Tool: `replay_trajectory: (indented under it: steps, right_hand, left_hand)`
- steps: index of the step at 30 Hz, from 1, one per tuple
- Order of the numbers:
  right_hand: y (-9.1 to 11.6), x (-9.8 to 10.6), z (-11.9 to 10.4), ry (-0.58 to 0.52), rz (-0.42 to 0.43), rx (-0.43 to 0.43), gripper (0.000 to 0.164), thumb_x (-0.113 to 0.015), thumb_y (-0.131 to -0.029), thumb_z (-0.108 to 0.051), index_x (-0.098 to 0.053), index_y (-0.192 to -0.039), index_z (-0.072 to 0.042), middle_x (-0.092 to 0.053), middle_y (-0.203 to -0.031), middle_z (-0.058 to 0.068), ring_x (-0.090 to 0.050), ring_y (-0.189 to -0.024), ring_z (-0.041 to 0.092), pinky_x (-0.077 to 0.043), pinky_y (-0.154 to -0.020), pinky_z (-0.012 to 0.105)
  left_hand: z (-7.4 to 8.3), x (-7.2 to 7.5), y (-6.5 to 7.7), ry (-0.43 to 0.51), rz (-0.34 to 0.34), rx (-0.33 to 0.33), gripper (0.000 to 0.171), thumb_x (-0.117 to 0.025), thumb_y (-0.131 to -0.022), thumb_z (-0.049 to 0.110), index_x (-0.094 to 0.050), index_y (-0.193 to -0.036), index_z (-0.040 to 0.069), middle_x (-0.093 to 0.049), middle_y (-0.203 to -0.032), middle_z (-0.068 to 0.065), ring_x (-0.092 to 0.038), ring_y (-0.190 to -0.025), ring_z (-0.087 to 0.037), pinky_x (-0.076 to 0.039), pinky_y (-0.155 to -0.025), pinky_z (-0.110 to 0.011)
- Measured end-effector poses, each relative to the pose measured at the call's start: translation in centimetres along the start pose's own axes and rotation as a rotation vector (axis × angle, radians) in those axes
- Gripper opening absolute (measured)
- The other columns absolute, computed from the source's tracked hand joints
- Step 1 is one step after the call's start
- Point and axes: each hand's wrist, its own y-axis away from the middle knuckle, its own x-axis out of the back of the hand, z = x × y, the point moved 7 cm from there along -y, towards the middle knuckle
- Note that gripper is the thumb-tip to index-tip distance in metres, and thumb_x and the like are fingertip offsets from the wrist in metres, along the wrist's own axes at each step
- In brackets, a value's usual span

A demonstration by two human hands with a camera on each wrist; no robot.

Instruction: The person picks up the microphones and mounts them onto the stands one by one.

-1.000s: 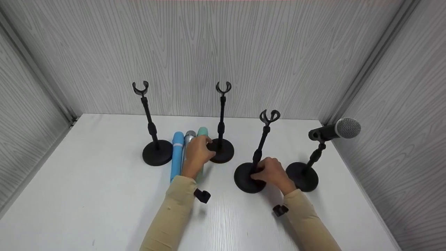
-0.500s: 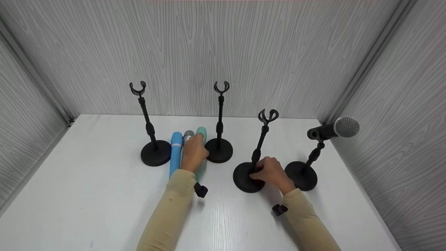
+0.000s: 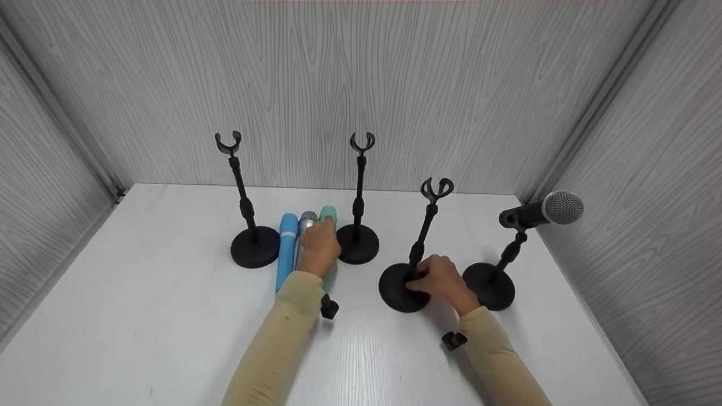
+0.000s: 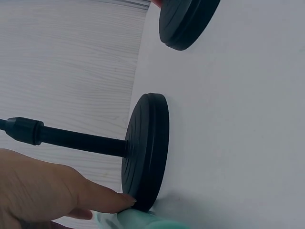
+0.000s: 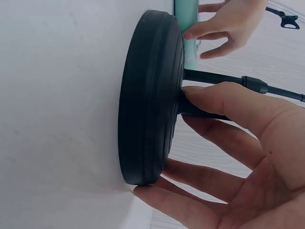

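Observation:
Three microphones lie side by side: blue (image 3: 286, 254), silver (image 3: 307, 217) and mint-green (image 3: 328, 212). My left hand (image 3: 320, 245) is over the mint-green one, thumb along one side and fingers curled down the other; it covers much of the body. In the left wrist view, that thumb tip also meets the base edge of the middle microphone stand (image 4: 147, 152). My right hand (image 3: 443, 279) pinches the lower pole of the front microphone stand (image 3: 395, 287) between thumb and index finger. Its other fingers reach the round base (image 5: 147, 105), and the stand's clip holds nothing.
A microphone stand (image 3: 254, 248) with a bare clip is left of the blue microphone. On the right, another stand (image 3: 491, 286) carries a black microphone (image 3: 564, 207) with a silver grille. Wood-grain panels (image 3: 293, 84) enclose the white table (image 3: 152, 316) behind and at both sides.
My left hand, with thumb and fingers spread at first, has lowered and closed in over the mint-green microphone. My right hand keeps its place on the front stand.

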Motion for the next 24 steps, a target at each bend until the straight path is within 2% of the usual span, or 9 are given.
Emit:
replay_trajectory:
  steps: [4,11,18,24]
  right_hand:
    - [0.0,-0.1,0.1,0.005,-0.005,0.01,0.007,-0.085,-0.074,-0.013,-0.081,-0.077,-0.009,-0.077,-0.072,0.001,-0.053,-0.065,0.011,-0.045,-0.062,0.024]
    - [-0.1,-0.3,0.1,0.011,-0.011,0.012,0.008,-0.085,-0.075,-0.014,-0.082,-0.08,-0.01,-0.078,-0.075,0.001,-0.054,-0.067,0.012,-0.045,-0.064,0.025]
    - [-0.1,-0.3,0.1,-0.004,0.002,0.018,0.011,-0.085,-0.074,-0.013,-0.083,-0.084,-0.009,-0.079,-0.078,0.002,-0.057,-0.07,0.011,-0.048,-0.066,0.025]
    - [0.1,-0.2,0.2,-0.01,0.004,0.029,0.006,-0.085,-0.075,-0.012,-0.081,-0.078,-0.009,-0.074,-0.07,0.0,-0.051,-0.065,0.011,-0.045,-0.061,0.024]
  left_hand:
    - [0.0,-0.3,-0.2,-0.028,-0.029,0.015,0.042,-0.066,-0.091,0.004,-0.058,-0.132,-0.002,-0.071,-0.116,-0.027,-0.07,-0.108,-0.043,-0.059,-0.087,-0.056]
    - [0.1,-0.3,0.0,-0.035,-0.004,0.004,0.039,-0.065,-0.091,0.004,-0.059,-0.129,-0.003,-0.072,-0.112,-0.027,-0.071,-0.103,-0.043,-0.059,-0.086,-0.055]
    - [0.1,0.0,0.5,0.016,-0.014,0.006,0.046,-0.068,-0.088,0.001,-0.058,-0.132,-0.001,-0.071,-0.114,-0.027,-0.07,-0.107,-0.044,-0.059,-0.087,-0.055]
    - [0.2,0.8,1.2,0.135,-0.029,-0.003,0.066,-0.074,-0.084,0.001,-0.049,-0.145,0.0,-0.068,-0.126,-0.026,-0.067,-0.116,-0.043,-0.055,-0.097,-0.056]
